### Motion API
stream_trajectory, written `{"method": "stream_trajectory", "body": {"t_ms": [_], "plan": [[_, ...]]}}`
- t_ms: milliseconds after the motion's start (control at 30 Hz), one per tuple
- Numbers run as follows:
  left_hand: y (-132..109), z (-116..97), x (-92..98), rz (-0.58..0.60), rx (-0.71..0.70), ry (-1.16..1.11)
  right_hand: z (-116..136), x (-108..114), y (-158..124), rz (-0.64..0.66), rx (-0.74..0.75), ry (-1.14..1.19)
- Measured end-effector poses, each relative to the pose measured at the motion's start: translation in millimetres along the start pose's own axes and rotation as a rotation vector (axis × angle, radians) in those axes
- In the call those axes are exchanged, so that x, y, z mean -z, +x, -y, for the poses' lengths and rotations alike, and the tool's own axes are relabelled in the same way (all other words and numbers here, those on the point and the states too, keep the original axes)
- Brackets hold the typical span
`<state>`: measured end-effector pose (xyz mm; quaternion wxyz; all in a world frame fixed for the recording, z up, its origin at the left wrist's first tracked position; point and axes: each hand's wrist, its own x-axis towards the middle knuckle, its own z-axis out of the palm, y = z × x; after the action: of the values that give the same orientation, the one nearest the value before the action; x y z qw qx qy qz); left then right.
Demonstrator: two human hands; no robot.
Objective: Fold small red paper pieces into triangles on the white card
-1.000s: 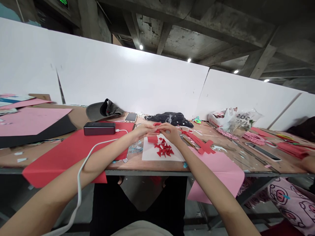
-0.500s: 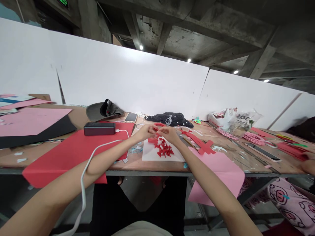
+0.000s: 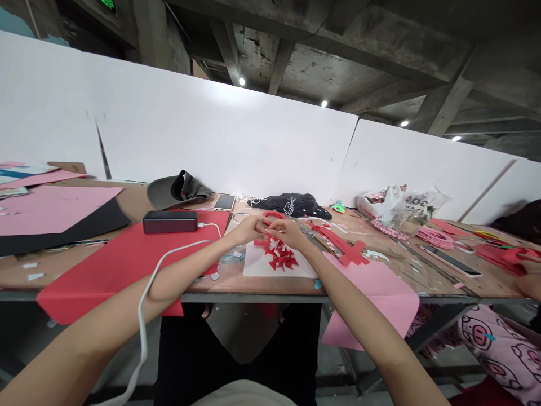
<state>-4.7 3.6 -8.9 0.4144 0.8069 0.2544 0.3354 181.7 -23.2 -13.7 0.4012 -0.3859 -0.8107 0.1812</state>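
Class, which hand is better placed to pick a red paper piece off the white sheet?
Right, probably: the right hand sits just above the red paper pieces on the white sheet; the left hand is further off.

Left arm: the bare left arm [image 3: 169, 287] reaches in from the lower left corner, running up and inward across the picture, with the elbow out of view.

Right arm: the bare right arm [image 3: 363, 310] mirrors it from the lower right corner, angled up and inward.

Left hand: the left hand [image 3: 251, 229] is raised, palm turned down and inward, with its fingers curled toward the other hand.

Right hand: the right hand [image 3: 288, 234] faces it, knuckles up, fingers curled in a pinch.

Between the hands: the fingertips [image 3: 267, 225] of both hands meet or nearly meet at the middle, so the two hands work close together.

Lap: dark trousers [image 3: 198, 349] show below, between the arms.
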Motion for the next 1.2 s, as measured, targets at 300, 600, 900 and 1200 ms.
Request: {"method": "stream_trajectory", "body": {"t_ms": [300,600,900,1200], "plan": [[-3.6,-4.0,-2.2,-0.004,0.023,0.049,9.4,-0.8,-2.8,-0.020,-0.030,-0.034],[-3.2,-8.1,-3.7,-0.008,0.013,0.060,-0.8,-4.8,0.3,-0.024,-0.054,0.079],[1.5,-3.8,-1.8,-0.154,0.214,-0.324,14.7,2.6,-1.1,-0.205,0.142,0.042],[-5.5,-11.6,0.7,-0.108,0.203,-0.540,13.9,0.9,-2.1,-0.211,0.042,0.140]]}}
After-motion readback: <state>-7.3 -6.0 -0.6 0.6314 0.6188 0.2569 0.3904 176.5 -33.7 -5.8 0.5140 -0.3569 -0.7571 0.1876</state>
